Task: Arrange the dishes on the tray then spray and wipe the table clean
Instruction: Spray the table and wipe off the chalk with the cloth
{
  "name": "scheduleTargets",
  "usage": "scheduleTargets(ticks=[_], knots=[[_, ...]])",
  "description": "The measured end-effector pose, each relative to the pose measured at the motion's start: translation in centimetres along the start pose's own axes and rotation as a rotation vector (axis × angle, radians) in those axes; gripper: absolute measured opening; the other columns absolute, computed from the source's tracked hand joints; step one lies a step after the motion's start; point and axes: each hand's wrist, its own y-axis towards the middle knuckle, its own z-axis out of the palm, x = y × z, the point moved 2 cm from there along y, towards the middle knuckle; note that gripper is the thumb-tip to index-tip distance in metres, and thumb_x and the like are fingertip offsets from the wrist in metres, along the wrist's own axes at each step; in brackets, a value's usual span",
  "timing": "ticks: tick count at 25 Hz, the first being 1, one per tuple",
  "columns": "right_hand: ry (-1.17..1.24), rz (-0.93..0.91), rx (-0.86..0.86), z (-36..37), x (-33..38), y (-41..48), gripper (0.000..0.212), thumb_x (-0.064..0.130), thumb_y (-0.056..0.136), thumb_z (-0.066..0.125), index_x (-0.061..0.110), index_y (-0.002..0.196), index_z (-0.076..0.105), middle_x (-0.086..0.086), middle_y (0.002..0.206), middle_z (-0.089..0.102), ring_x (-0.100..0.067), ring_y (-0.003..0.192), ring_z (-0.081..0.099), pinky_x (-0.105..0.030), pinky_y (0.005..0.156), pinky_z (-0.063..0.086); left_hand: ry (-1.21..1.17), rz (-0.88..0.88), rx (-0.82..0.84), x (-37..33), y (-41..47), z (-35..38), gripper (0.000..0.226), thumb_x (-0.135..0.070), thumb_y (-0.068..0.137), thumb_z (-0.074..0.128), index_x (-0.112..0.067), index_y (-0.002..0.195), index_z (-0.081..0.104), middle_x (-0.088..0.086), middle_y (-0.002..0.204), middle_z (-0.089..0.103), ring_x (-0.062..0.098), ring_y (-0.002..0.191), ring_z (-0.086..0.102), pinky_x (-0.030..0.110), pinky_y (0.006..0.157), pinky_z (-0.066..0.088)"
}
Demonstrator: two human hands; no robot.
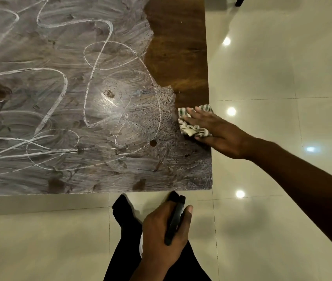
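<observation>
On table (178, 47), right grip (219, 133) flat on cloth (190, 130), left grip (160, 232) clutching sprayer (175, 221)

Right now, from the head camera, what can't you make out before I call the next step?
Tray and dishes: none in the head view; the table runs off the left and top edges.
Dark object in the left hand: fingers cover most of it, so I cannot name it.
Cloth: mostly under the right hand; its size is hidden.
</observation>
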Motion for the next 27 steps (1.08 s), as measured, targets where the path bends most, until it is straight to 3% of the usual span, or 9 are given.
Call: scheduleTargets(ticks=[2, 5, 9, 12, 17, 19, 23, 25, 27], knots=[[0.065, 0.046, -0.066, -0.1, -0.3, -0.5, 0.065, 0.042, 0.105, 0.05, 0.052, 0.163, 0.024, 0.015, 0.177, 0.017, -0.006, 0.165, 0.005, -0.041, 0.135, 0.011, 0.047, -0.017, -0.002, 0.9, -0.6, -0.2, 0.029, -0.069, 0.094, 0.059, -0.055, 0.071, 0.048, -0.016, 0.066, 0.056, 0.01, 0.05, 0.049, 0.02, 0.051, 0.04], [-0.112, 0.087, -0.16, 3.8, 2.0, -2.1, 0.074, 0.027, 0.104, 0.058, 0.031, 0.169, 0.023, 0.0, 0.178, 0.016, -0.022, 0.167, 0.007, -0.055, 0.132, 0.019, -0.064, -0.086, -0.026, 1.9, -1.1, -1.4, 0.035, -0.068, 0.09, 0.064, -0.04, 0.07, 0.055, -0.004, 0.056, 0.053, 0.012, 0.049, 0.055, 0.04, 0.055, 0.054], [-0.37, -0.211, 0.078, 10.6, 5.5, -9.0, 0.072, 0.031, 0.108, 0.047, 0.029, 0.171, 0.012, 0.002, 0.18, 0.007, -0.021, 0.167, 0.004, -0.05, 0.133, 0.016, -0.125, -0.089, -0.029, 2.6, -0.5, -3.1, 0.042, -0.066, 0.092, 0.066, -0.028, 0.074, 0.061, 0.001, 0.054, 0.052, 0.025, 0.048, 0.058, 0.052, 0.056, 0.053], [-0.396, -0.284, 0.123, 7.4, 3.7, -8.0, 0.076, 0.026, 0.105, 0.048, 0.031, 0.171, 0.011, 0.002, 0.18, 0.009, -0.018, 0.166, 0.007, -0.048, 0.133, 0.02, -0.071, -0.067, 0.0, 2.7, 0.4, -3.9, 0.046, -0.069, 0.095, 0.061, -0.031, 0.07, 0.051, 0.001, 0.057, 0.049, 0.022, 0.049, 0.055, 0.05, 0.056, 0.051], [-0.214, 0.26, -0.32, 7.0, 4.9, -1.6, 0.072, 0.033, 0.105, 0.051, 0.027, 0.17, 0.019, -0.002, 0.179, 0.014, -0.022, 0.166, 0.006, -0.055, 0.131, 0.022, -0.127, -0.027, -0.045, 3.2, 1.4, -4.2, 0.05, -0.064, 0.099, 0.066, -0.031, 0.068, 0.046, -0.001, 0.057, 0.046, 0.019, 0.049, 0.05, 0.047, 0.054, 0.047], [-0.272, 0.179, -0.276, 11.1, 7.2, -2.6, 0.077, 0.031, 0.104, 0.054, 0.025, 0.17, 0.016, -0.005, 0.179, 0.011, -0.026, 0.167, 0.004, -0.057, 0.131, 0.019, -0.15, -0.019, -0.097, 3.5, 1.9, -4.6, 0.045, -0.064, 0.098, 0.068, -0.028, 0.074, 0.056, -0.002, 0.058, 0.053, 0.018, 0.05, 0.056, 0.039, 0.055, 0.048], [-0.44, -0.347, 0.104, 12.2, 6.8, -6.5, 0.076, 0.032, 0.105, 0.05, 0.029, 0.171, 0.013, 0.001, 0.18, 0.007, -0.022, 0.167, 0.006, -0.045, 0.134, 0.009, -0.172, 0.012, -0.157, 2.8, 2.9, -6.5, 0.023, -0.068, 0.098, 0.064, -0.045, 0.094, 0.069, -0.013, 0.071, 0.068, 0.006, 0.056, 0.064, 0.014, 0.054, 0.045], [-0.487, -0.298, 0.076, 9.0, 4.9, -4.6, 0.078, 0.028, 0.1, 0.052, 0.031, 0.169, 0.017, -0.001, 0.178, 0.014, -0.022, 0.166, 0.011, -0.048, 0.131, 0.021, -0.184, -0.001, -0.176, 2.5, 3.4, -7.5, 0.038, -0.071, 0.096, 0.063, -0.036, 0.08, 0.066, -0.008, 0.061, 0.061, 0.01, 0.05, 0.057, 0.02, 0.05, 0.04], [-0.398, -0.05, -0.103, 6.0, 4.0, -1.0, 0.076, 0.028, 0.098, 0.051, 0.027, 0.169, 0.022, -0.004, 0.177, 0.019, -0.025, 0.165, 0.013, -0.053, 0.129, 0.027, -0.202, -0.012, -0.207, 2.4, 4.1, -8.6, 0.04, -0.065, 0.095, 0.069, -0.029, 0.08, 0.069, -0.004, 0.061, 0.065, 0.015, 0.052, 0.064, 0.026, 0.05, 0.046]])
